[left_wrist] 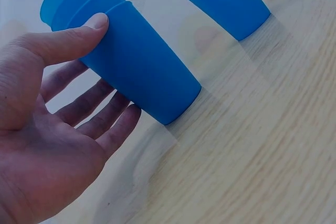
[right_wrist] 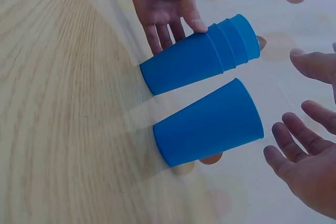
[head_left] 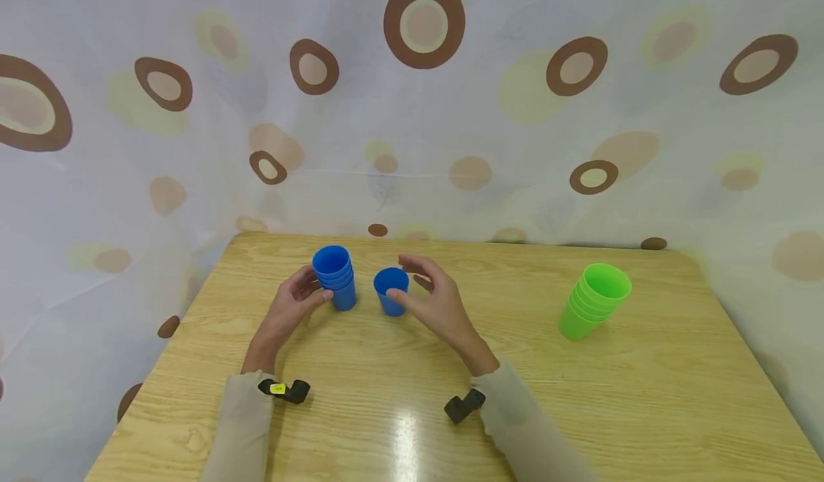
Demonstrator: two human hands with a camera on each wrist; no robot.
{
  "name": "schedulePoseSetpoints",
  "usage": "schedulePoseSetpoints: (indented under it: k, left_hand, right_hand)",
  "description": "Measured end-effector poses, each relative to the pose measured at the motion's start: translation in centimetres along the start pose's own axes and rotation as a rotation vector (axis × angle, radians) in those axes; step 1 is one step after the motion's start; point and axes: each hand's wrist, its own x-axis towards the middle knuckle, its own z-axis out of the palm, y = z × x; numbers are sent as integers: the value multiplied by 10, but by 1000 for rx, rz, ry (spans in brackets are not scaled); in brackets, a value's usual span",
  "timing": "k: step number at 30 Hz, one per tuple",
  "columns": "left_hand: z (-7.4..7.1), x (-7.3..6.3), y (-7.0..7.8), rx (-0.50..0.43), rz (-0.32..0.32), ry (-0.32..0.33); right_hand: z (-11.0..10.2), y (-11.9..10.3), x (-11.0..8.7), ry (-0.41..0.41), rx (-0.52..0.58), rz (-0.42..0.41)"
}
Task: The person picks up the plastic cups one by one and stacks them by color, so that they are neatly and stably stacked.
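My left hand (head_left: pixel 292 309) holds a stack of nested blue cups (head_left: pixel 344 294) that stands upright on the table. In the left wrist view the thumb presses the cups (left_wrist: pixel 142 61) just below their rims, and the other fingers go round the far side, partly hidden. Just right of the stack, a single blue cup (head_left: pixel 391 303) stands upright, apart from it. My right hand (head_left: pixel 444 307) is beside this single cup with fingers spread. The right wrist view shows a gap between those fingers and the cup (right_wrist: pixel 207 124).
To the right on the wooden table (head_left: pixel 386 382), a stack of nested green cups (head_left: pixel 582 314) stands upright. A patterned white cloth (head_left: pixel 502 203) hangs behind the table's far edge and along its sides.
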Motion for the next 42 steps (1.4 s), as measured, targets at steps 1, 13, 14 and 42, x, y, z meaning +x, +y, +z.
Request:
schedulePoseSetpoints:
  k: [1, 13, 14, 42]
  left_hand:
    - [0, 0, 0, -3, 1, 0]
    - [1, 0, 2, 4, 0, -4]
    - [1, 0, 2, 4, -3, -3]
    - [2, 1, 3, 1, 11, -19]
  right_hand:
    - [-1, 1, -1, 5, -3, 4]
    - [-2, 21, -8, -20, -20, 58]
    - [-2, 23, -9, -22, -20, 65]
    - [10, 17, -8, -26, 11, 176]
